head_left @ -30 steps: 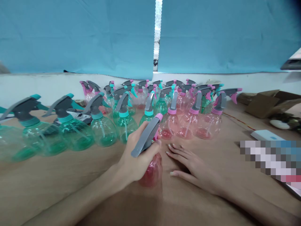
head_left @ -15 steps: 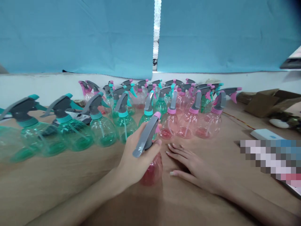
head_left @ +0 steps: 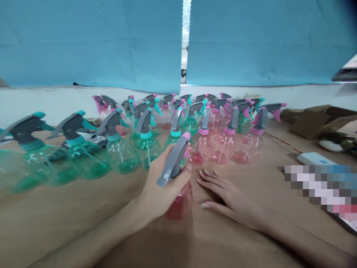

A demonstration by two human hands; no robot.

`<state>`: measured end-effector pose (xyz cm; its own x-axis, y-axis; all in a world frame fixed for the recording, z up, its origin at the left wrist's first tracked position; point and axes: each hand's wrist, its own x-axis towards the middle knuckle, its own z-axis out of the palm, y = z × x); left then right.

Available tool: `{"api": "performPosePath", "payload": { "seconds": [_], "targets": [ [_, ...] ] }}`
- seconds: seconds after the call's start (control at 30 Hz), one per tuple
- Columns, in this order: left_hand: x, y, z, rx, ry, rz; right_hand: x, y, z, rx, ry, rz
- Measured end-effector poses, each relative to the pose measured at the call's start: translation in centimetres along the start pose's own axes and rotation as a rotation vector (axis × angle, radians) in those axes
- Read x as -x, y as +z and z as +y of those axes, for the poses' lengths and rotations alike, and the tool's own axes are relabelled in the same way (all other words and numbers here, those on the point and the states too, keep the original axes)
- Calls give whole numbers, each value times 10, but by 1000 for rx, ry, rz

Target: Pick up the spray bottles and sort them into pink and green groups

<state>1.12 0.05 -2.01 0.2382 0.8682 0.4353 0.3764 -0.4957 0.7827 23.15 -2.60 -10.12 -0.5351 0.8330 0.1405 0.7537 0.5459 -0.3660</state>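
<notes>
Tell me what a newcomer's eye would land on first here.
Likely the pink spray bottle gripped by the left hand, front and centre. Beyond it, the nearest row has green bottles to the left and pink ones to the right, while blue cloth fills the background above.

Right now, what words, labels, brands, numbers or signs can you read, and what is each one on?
No text can be read.
Pixelated flat item at right: blocked out, unreadable.
White box beyond it: a small blue mark, too small to read.
Held pink spray bottle: no lettering shows.
</notes>
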Motion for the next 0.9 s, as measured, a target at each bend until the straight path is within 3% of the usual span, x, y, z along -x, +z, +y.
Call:
{"api": "performPosePath", "payload": {
  "seconds": [0.9],
  "targets": [
    [-4, -1, 10, -8, 31, -28, 0, 3, 2, -8, -3, 26]
  ]
}}
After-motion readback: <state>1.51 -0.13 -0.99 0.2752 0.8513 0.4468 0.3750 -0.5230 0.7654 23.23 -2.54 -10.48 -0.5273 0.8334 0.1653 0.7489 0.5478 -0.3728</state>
